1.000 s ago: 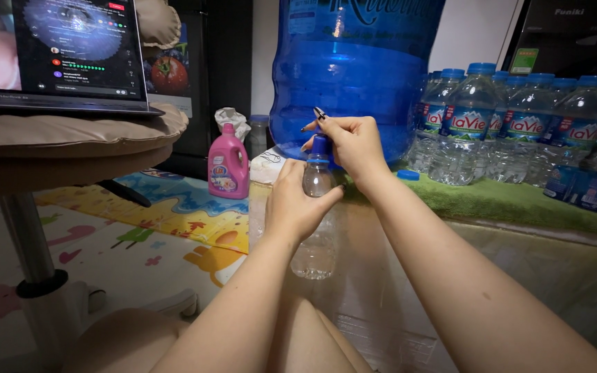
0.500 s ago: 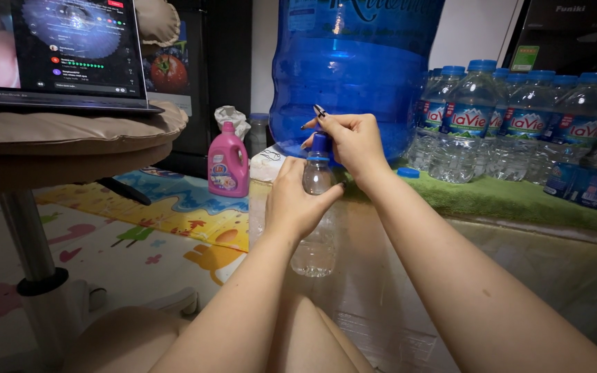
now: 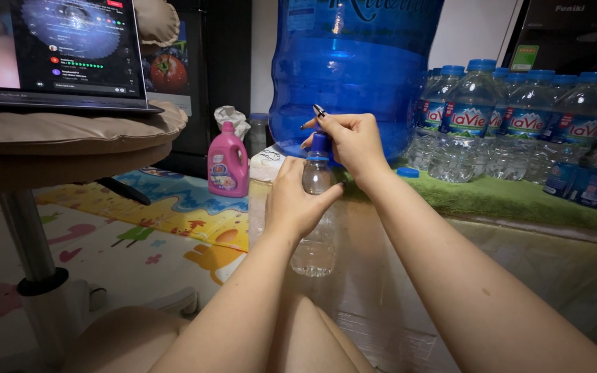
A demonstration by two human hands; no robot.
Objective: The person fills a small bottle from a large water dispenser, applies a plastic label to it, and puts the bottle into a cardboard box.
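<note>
- The left hand [image 3: 298, 200] has its fingers [image 3: 291, 176] clenched round the upper half of a small clear bottle [image 3: 316, 242], holding it upright just under the tap [image 3: 319, 141] of the big blue water jug [image 3: 354, 76].
- The right hand [image 3: 354, 141] is closed on that blue tap, fingers pinched around it, long dark nails pointing left.
- Much of the bottle is hidden behind the left palm; only its neck and lower body show. I cannot tell how full it is.
- The jug's top is cut off by the frame's upper edge, and its base is hidden behind the hands.
- Right of the jug, a row of small capped water bottles [image 3: 519, 117] stands on a green mat [image 3: 519, 200]; the far ones run out of view.
- Left, a pink detergent bottle [image 3: 228, 162] stands on a colourful play mat [image 3: 139, 235] on the floor.
- Further left, a laptop [image 3: 57, 55] rests on a cushion [image 3: 70, 128] atop a round bench [image 3: 57, 166] with one pole leg.
</note>
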